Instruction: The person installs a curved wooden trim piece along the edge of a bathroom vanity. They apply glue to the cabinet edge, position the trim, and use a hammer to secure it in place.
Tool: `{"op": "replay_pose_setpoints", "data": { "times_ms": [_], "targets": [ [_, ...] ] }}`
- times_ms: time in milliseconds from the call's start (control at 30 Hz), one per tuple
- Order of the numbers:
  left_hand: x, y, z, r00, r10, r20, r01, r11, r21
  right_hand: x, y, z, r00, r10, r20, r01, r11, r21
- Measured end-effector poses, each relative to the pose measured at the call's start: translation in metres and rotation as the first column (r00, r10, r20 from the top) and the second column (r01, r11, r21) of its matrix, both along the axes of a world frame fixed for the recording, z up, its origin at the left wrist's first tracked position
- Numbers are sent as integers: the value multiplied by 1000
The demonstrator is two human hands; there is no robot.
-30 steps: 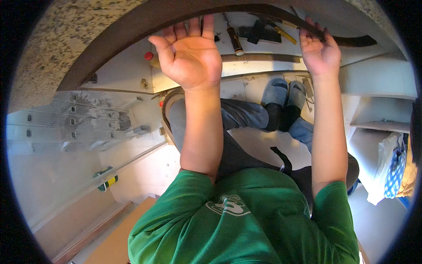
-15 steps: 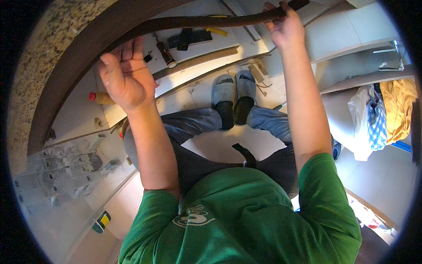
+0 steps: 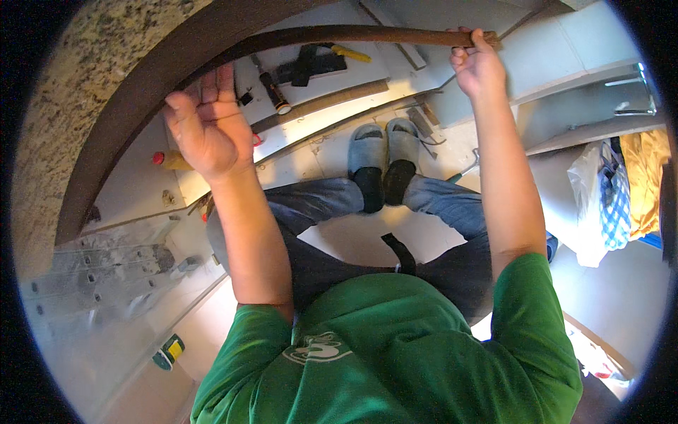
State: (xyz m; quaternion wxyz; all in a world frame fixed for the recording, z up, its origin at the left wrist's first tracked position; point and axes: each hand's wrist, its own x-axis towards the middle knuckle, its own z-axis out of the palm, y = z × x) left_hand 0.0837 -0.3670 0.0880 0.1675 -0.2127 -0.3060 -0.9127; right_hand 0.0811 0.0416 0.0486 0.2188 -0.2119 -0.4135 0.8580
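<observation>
A long, flexible dark brown strip (image 3: 339, 34) runs in a gentle bow along the stone counter's edge and away to the right. Near its right end, my right hand (image 3: 482, 67) pinches it between thumb and curled fingers. My left hand (image 3: 210, 131) is palm up at the strip's left part, just under the counter edge. Its fingers are stretched out with the thumb apart; the fingertips pass out of sight behind the strip. Whether they press on it I cannot tell.
The speckled counter (image 3: 70, 106) with its brown edge curves along the upper left. Below lie a dark-handled tool (image 3: 272, 92), a black tool (image 3: 311, 65), a yellow-handled tool (image 3: 351, 53) and a bottle (image 3: 171, 161). Bags (image 3: 600, 191) hang at right.
My right hand has shifted a little right and down, and the strip's right part looks straighter. My left hand keeps almost the same place and pose.
</observation>
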Motion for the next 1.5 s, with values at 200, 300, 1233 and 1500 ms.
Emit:
{"op": "replay_pose_setpoints", "data": {
  "times_ms": [200,300,1233,1500],
  "targets": [
    [0,0,-2,1000,-28,-6,28,999,-40,-7,36,18,966,201,-163,-207,978,-23],
    [0,6,-1,1000,-3,14,4,998,-56,-7,55,39,930,303,-209,-296,953,66],
    [-2,50,3,987,-160,16,159,986,57,-16,43,86,997,56,-61,-46,986,161],
    [9,54,10,986,-127,104,117,989,94,-18,47,85,997,48,-60,-34,977,210]
  ]
}}
